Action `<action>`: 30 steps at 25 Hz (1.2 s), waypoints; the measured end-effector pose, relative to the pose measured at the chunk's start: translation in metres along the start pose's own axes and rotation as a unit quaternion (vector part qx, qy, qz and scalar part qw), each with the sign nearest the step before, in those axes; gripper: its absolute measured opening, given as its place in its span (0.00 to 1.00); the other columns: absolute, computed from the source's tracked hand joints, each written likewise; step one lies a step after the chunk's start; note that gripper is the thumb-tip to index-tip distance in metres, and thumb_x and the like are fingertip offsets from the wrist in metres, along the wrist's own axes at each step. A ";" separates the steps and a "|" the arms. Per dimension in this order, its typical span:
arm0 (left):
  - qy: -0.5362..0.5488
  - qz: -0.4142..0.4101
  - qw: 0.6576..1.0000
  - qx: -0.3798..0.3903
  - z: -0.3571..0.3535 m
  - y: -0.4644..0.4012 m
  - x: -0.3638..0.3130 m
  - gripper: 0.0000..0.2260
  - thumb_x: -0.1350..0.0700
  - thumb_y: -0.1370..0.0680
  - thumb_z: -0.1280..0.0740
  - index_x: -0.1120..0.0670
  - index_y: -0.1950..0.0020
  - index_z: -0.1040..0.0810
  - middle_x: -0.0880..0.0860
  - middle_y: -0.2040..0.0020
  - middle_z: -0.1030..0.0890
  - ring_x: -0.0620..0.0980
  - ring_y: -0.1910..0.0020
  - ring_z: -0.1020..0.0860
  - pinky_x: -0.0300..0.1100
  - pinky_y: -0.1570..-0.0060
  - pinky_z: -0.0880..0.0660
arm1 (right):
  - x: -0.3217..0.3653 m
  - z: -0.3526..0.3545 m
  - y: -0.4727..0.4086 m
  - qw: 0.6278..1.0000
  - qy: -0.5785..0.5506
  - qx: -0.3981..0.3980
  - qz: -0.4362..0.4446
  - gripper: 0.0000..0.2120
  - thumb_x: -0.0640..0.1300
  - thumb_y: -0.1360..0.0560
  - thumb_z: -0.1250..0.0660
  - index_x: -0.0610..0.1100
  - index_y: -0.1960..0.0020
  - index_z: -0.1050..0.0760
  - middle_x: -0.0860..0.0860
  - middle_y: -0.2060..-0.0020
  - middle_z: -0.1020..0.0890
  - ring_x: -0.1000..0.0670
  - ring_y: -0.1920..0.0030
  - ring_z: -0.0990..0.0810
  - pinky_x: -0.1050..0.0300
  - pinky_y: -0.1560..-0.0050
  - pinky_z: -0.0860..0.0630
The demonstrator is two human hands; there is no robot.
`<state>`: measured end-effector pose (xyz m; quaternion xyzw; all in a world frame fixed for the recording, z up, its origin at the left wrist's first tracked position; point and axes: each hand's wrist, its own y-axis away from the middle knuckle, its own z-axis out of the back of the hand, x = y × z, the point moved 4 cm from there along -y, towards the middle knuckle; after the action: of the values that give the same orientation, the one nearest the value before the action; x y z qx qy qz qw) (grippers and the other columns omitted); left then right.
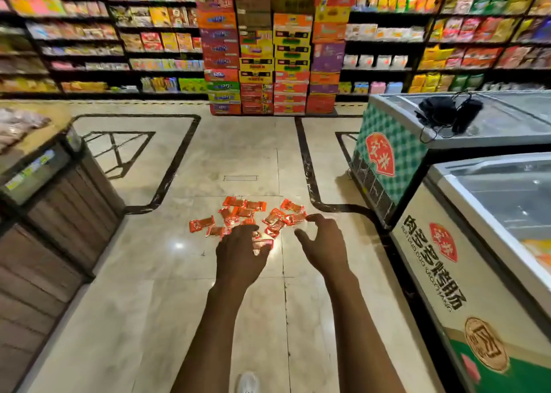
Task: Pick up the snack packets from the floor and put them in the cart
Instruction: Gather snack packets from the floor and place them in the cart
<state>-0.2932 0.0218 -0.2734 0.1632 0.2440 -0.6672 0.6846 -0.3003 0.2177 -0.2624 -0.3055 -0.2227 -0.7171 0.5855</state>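
Your left hand (241, 251) hangs palm-down over the near edge of the red snack packets (247, 218) scattered on the tile floor (143, 273), fingers loosely spread and gripping nothing; I'd say sweep several packets together before closing, rather than pinching one. Your right hand (323, 242) is open too, thumb and fingers curved just beside the pile's right edge. No cart shows in this view. Further right, the two chest freezers (477, 243) have closed lids; their contents are too blurred to name.
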 end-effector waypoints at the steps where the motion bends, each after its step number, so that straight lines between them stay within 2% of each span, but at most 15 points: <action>1: 0.004 0.010 1.000 -0.001 -0.012 -0.015 0.013 0.23 0.41 0.25 0.30 0.48 0.33 0.24 0.50 0.33 0.22 0.56 0.34 0.24 0.51 0.36 0.28 | -0.002 -0.016 -0.016 1.000 0.005 0.003 0.002 0.22 0.55 0.24 0.30 0.48 0.34 0.25 0.45 0.37 0.22 0.41 0.36 0.24 0.46 0.38 0.26; 6: 0.005 0.047 0.998 0.051 -0.060 -0.117 0.051 0.27 0.38 0.24 0.33 0.46 0.27 0.30 0.48 0.26 0.28 0.54 0.27 0.31 0.59 0.27 0.36 | 0.000 -0.090 -0.119 0.998 0.051 0.036 -0.012 0.25 0.58 0.25 0.31 0.51 0.31 0.27 0.46 0.34 0.23 0.42 0.34 0.25 0.45 0.36 0.26; 13: 0.046 0.046 0.994 0.088 -0.107 -0.252 0.051 0.24 0.45 0.23 0.31 0.49 0.28 0.27 0.51 0.29 0.25 0.55 0.30 0.27 0.54 0.32 0.29 | -0.021 -0.132 -0.252 0.997 0.032 0.035 -0.065 0.22 0.56 0.25 0.30 0.50 0.33 0.25 0.45 0.36 0.22 0.42 0.35 0.24 0.47 0.37 0.26; 20: -0.026 0.031 0.990 0.133 -0.220 -0.437 0.020 0.21 0.46 0.22 0.33 0.48 0.30 0.26 0.51 0.31 0.24 0.56 0.33 0.26 0.51 0.34 0.28 | -0.117 -0.165 -0.454 0.991 -0.019 0.032 -0.126 0.21 0.55 0.24 0.30 0.47 0.34 0.24 0.43 0.37 0.21 0.40 0.36 0.24 0.46 0.38 0.27; 22: -0.054 0.045 0.987 0.144 -0.260 -0.503 0.008 0.21 0.45 0.22 0.34 0.48 0.30 0.27 0.50 0.31 0.25 0.55 0.33 0.27 0.49 0.35 0.29 | -0.148 -0.180 -0.529 0.989 -0.012 0.057 -0.135 0.22 0.55 0.24 0.30 0.47 0.33 0.24 0.42 0.37 0.22 0.40 0.36 0.24 0.46 0.37 0.27; 26: -0.100 0.051 0.980 0.163 -0.337 -0.626 0.006 0.24 0.44 0.21 0.35 0.49 0.26 0.28 0.50 0.26 0.29 0.55 0.28 0.32 0.49 0.29 0.36 | -0.195 -0.215 -0.666 0.990 0.050 0.086 -0.098 0.26 0.57 0.25 0.30 0.48 0.31 0.26 0.43 0.34 0.23 0.39 0.35 0.25 0.44 0.37 0.26; 30: -0.145 0.068 0.969 0.190 -0.443 -0.711 0.060 0.25 0.42 0.21 0.36 0.48 0.25 0.31 0.52 0.23 0.32 0.55 0.24 0.36 0.50 0.25 0.42 | -0.256 -0.293 -0.765 0.987 0.106 0.110 -0.057 0.25 0.56 0.24 0.32 0.50 0.28 0.28 0.43 0.32 0.24 0.38 0.35 0.24 0.43 0.38 0.25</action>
<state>-1.0515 0.1747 -0.6011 0.2078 -0.0011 -0.6699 0.7128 -1.0661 0.3639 -0.6216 -0.1486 -0.2541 -0.7489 0.5937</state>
